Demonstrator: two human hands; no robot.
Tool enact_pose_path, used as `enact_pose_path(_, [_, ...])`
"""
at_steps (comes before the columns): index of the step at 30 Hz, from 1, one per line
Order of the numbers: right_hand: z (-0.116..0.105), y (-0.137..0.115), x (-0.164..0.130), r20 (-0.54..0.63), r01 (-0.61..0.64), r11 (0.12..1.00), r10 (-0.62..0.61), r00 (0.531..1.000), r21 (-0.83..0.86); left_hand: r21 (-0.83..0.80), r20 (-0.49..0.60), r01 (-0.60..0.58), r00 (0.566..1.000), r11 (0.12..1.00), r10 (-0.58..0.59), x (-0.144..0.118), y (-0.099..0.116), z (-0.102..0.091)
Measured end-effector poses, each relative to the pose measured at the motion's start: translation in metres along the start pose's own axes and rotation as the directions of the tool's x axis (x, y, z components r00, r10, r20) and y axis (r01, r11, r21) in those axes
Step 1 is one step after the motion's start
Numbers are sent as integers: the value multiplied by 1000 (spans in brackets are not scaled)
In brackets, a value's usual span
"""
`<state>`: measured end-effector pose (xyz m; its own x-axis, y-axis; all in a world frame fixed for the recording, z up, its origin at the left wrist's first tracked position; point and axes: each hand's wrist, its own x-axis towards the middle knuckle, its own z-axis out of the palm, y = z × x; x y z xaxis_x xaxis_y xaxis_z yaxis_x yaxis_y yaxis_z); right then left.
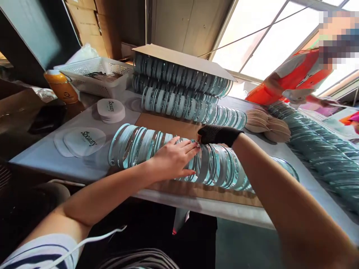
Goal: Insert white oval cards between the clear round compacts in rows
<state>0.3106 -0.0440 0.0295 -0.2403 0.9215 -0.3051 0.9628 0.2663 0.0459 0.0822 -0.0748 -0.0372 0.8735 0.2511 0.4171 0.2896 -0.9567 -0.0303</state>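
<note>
A row of round glass discs (131, 146) stands on edge along the brown cardboard (232, 197) on the table, with pale bands showing between the discs. My left hand (175, 158) is bare and lies across the top of the row near its middle, fingers stretched out. On the far side of the row, my right hand (217, 135) wears a black dotted glove. Its fingers are curled closed at the discs' upper edge, close to the left fingertips. What it pinches, if anything, is hidden. My right forearm covers part of the row's right end.
More glass discs (193, 108) are lined up behind, beneath a cardboard sheet (179, 59). White printed cards (84, 142), an orange bottle (61, 86) and a white basket (112, 87) sit left. Brown oval pads (277, 129) and stacked glass (322, 157) lie right, near a person in orange (303, 74).
</note>
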Motion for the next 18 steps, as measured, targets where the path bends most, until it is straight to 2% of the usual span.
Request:
enact_pose_path(2, [-8, -10, 7, 200, -10, 999, 20, 980, -54, 6, 2, -3, 1000, 1000, 3, -1, -1, -1])
enact_pose_path(3, [-12, -16, 8, 254, -3, 995, 28, 967, -97, 4, 6, -4, 1000, 1000, 4, -1, -1, -2])
enact_pose_path(4, [-15, -21, 6, 249, 7, 988, 31, 968, -153, -1, 11, -1, 1000, 1000, 1, -1, -1, -3])
enact_pose_path(5, [-18, -27, 3, 212, 6, 976, 41, 976, -217, -8, 14, 3, 1000, 1000, -3, 0, 0, -3])
enact_pose_path(7, [-21, -36, -8, 91, -76, 943, 111, 990, -323, -19, 18, 16, 1000, 1000, -15, 1, 0, -3])
enact_pose_path(10, [-15, -46, -36, -72, -267, 916, 257, 964, -301, -33, 30, 33, 999, 999, -32, 1, 1, -2])
enact_pose_path(13, [9, -63, -78, -305, -402, 889, 329, 894, -221, -57, 43, 44, 998, 997, -42, 0, 1, -2])
enact_pose_path(15, [38, -80, -105, -433, -439, 882, 333, 838, -171, -62, 56, 49, 997, 997, -46, 1, 1, -3])
enact_pose_path(18, [98, -114, -128, -452, -423, 903, 349, 821, -72, -60, 71, 55, 996, 997, -51, 1, 0, -3])
